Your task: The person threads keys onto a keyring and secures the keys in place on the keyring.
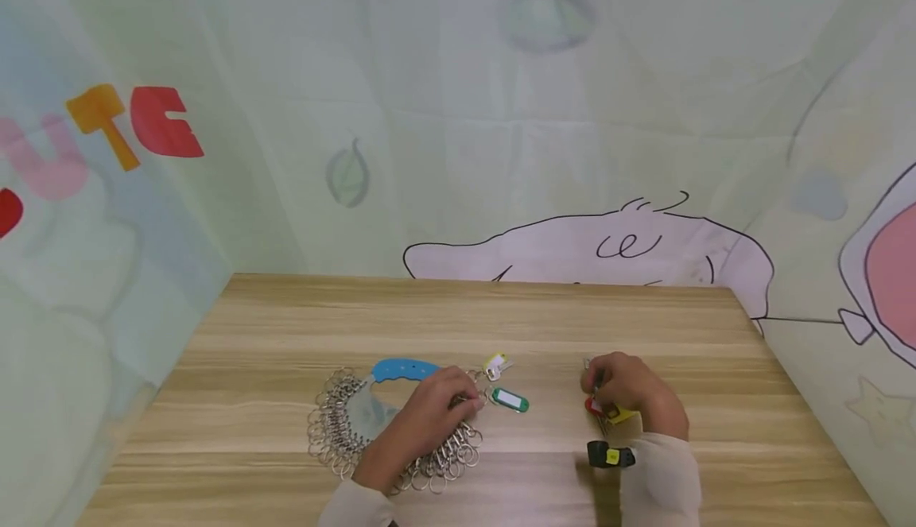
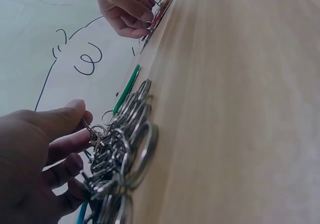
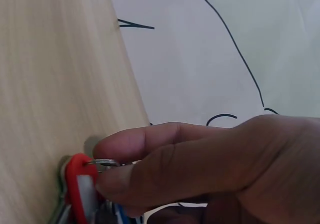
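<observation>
On your desk [image 1: 286, 320], the key-ring holder [image 1: 405, 369] lies left, your left hand [image 1: 436, 406] over its right part. Just right lie a key tag [image 1: 510, 400] and, behind it, a tagged key [image 1: 495, 365]. Farther right, bunched tags [image 3: 80, 179] are in your right hand [image 1: 631, 388].

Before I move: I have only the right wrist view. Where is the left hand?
Observer: The left hand is at one end of the blue handle, seen in the head view.
Operator: Does anything lie on the table between the two hands?
Observer: Yes, a green tag.
Operator: Which side of it is up?
Observer: The one with the white label.
</observation>
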`<move>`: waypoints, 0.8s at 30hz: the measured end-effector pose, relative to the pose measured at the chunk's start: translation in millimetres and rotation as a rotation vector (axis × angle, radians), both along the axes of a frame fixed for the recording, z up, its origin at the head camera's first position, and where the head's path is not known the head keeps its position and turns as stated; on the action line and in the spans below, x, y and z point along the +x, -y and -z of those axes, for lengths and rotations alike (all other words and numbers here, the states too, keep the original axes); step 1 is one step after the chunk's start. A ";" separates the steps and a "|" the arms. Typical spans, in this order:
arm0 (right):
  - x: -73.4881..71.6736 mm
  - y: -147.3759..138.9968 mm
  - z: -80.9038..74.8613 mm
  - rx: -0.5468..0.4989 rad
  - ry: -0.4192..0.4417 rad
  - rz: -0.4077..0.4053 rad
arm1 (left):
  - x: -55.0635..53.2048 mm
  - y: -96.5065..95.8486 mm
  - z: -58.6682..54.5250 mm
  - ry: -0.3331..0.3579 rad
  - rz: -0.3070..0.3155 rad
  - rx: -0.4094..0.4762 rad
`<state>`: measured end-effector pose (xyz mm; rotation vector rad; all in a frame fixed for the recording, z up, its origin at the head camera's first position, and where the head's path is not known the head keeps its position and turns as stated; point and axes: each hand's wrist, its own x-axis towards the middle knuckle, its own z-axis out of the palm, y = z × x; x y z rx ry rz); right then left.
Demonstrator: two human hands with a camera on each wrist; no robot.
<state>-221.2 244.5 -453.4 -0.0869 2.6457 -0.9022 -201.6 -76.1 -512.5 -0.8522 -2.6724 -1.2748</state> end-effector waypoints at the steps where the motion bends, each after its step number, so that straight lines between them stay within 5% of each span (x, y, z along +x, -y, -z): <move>1: 0.1 0.4 0.6 -0.002 -0.003 0.001 | 0.1 -0.3 -0.1 0.007 0.001 0.001; 14: -0.7 -1.2 -1.8 -0.073 -0.074 -0.058 | 0.3 -1.1 -0.3 -0.016 0.032 -0.049; 24: 2.5 -5.7 -17.4 -0.156 -0.221 -0.064 | 0.6 -0.6 0.1 -0.002 0.025 -0.041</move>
